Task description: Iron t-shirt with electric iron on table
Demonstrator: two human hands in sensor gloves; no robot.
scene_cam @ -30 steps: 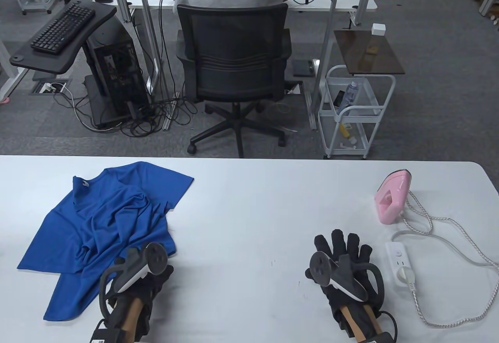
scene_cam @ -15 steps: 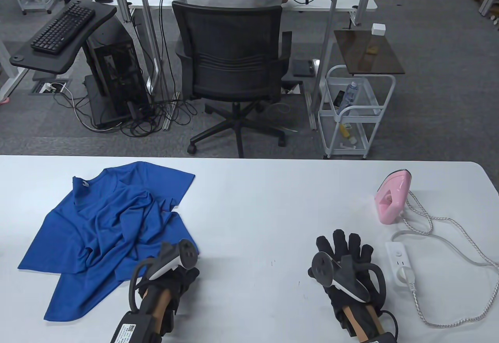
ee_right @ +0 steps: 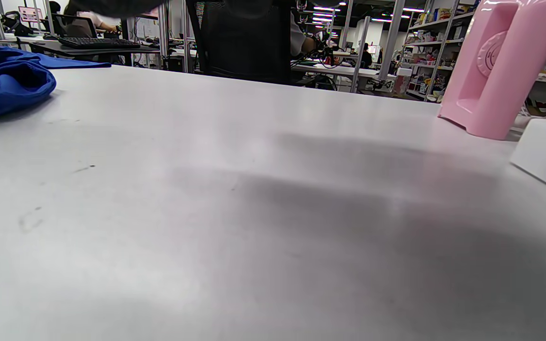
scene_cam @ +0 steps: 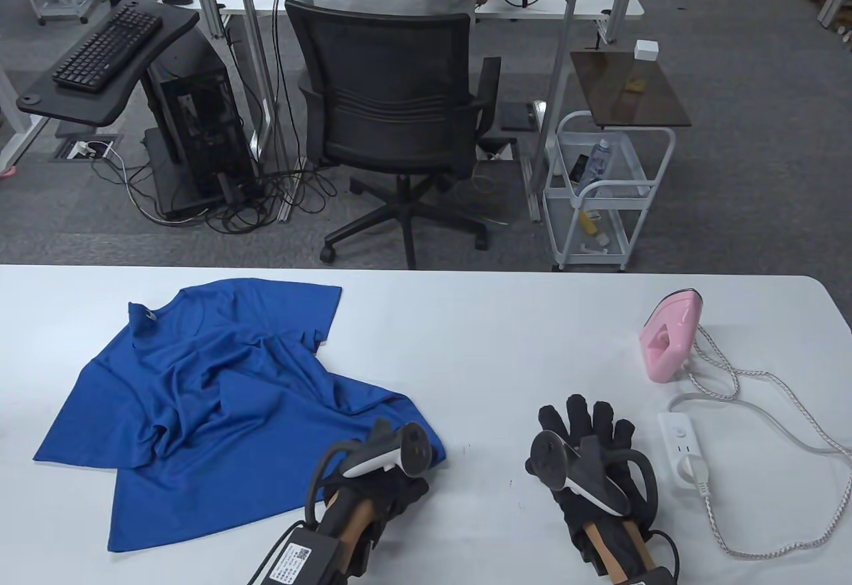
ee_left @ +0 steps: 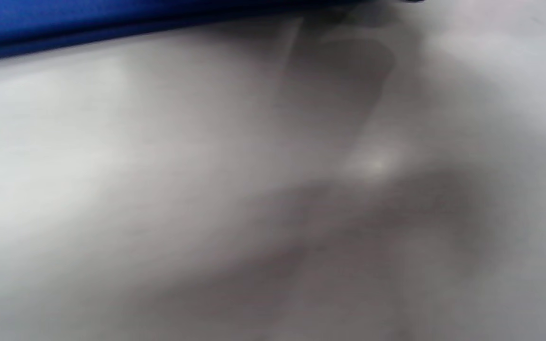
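Note:
A crumpled blue t-shirt (scene_cam: 219, 398) lies on the left half of the white table (scene_cam: 466, 345). My left hand (scene_cam: 416, 475) grips the shirt's near right corner, with the fingers mostly hidden under the tracker. The shirt's edge shows as a blue strip in the left wrist view (ee_left: 64, 23) and as a bunched corner in the right wrist view (ee_right: 7, 85). A pink electric iron (scene_cam: 669, 335) stands on its heel at the right, also in the right wrist view (ee_right: 500, 66). My right hand (scene_cam: 589, 418) rests flat on the table with fingers spread, empty, left of the iron.
A white power strip (scene_cam: 685, 455) lies just right of my right hand, with the iron's plug in it. The braided cord (scene_cam: 785, 425) loops over the table's right end. An office chair (scene_cam: 393, 99) and a white cart (scene_cam: 606, 192) stand beyond the far edge.
My left hand has moved right along the table's near side, dragging the shirt's corner with it and spreading the cloth out. My right hand has stayed in place.

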